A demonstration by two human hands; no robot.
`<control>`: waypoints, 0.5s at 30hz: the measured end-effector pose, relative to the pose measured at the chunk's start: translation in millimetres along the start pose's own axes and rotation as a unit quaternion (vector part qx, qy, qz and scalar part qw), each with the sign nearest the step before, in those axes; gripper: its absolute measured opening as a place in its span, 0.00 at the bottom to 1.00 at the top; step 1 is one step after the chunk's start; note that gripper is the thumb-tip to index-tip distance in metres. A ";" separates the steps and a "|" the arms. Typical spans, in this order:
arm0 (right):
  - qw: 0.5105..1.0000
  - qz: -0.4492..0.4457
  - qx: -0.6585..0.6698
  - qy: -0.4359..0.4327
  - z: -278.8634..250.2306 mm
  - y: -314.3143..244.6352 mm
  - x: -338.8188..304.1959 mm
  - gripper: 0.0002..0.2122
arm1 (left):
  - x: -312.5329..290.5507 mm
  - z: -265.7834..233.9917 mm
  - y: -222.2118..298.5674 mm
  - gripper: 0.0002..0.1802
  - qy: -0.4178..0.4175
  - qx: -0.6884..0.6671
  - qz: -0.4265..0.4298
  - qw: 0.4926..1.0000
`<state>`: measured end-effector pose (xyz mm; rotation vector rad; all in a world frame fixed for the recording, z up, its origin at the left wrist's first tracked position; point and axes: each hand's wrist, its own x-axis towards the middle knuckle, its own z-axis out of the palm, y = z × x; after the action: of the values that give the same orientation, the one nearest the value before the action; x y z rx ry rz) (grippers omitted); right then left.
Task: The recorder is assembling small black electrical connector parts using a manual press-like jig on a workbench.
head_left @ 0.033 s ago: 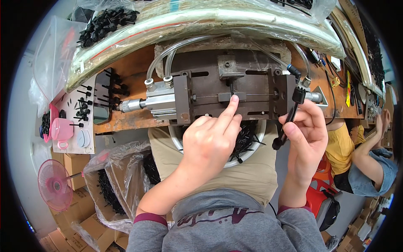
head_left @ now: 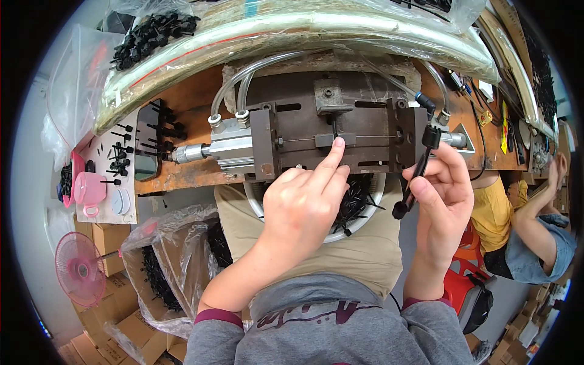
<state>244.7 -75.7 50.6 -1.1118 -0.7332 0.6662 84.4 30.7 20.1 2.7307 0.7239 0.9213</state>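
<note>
The index finger of my left hand (head_left: 307,201) is stretched out, its tip touching the small dark block (head_left: 327,140) in the middle of the brown metal fixture (head_left: 304,125). Its other fingers curl loosely beneath. A thin black stem (head_left: 334,126) stands between that block and the grey clamp block (head_left: 330,97) behind it. Right of the fixture, my right hand (head_left: 443,201) pinches black plastic stems with knobbed heads (head_left: 431,139) between thumb and fingers. One ribbed head points up, another knob points down; how many stems it holds I cannot tell.
Air cylinders (head_left: 231,146) with clear hoses flank the fixture. A white-rimmed bowl of black stems (head_left: 359,204) rests in my lap. Black parts stand on the left board (head_left: 118,161). A pink fan (head_left: 80,267) and bagged carton (head_left: 176,267) are lower left; another person (head_left: 535,237) sits at right.
</note>
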 end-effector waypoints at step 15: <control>0.988 0.115 0.094 -0.030 6.1 -3.0 -1.0 0.35 | 3.3 -4.7 -0.1 0.15 -0.021 -0.021 -0.022 0.999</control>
<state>239.5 -74.1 54.8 -1.0132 -0.5845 0.9488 83.9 32.4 25.5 2.6776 0.7457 0.8567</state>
